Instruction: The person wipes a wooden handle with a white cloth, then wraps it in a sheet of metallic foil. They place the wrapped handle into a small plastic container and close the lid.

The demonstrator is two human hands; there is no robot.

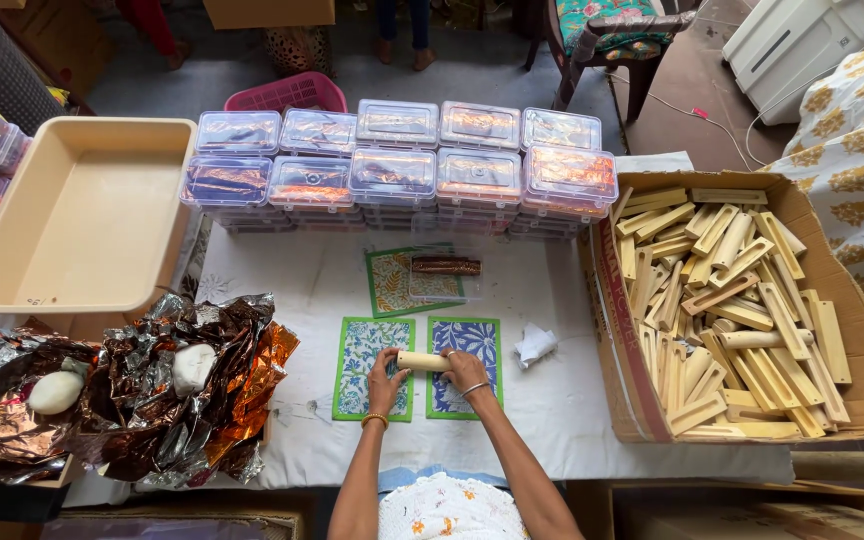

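I grip one wooden roll (pixel 422 361) with both hands (pixel 384 377) (pixel 466 372) closed; boxes (pixel 397 165) stacked, carton (pixel 857 330) nearly full.

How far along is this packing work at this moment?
Done: rows of closed clear boxes stacked behind. In hand: left hand and right hand hold one wooden cylinder over two patterned cards. Left: a carton full of wooden pieces.
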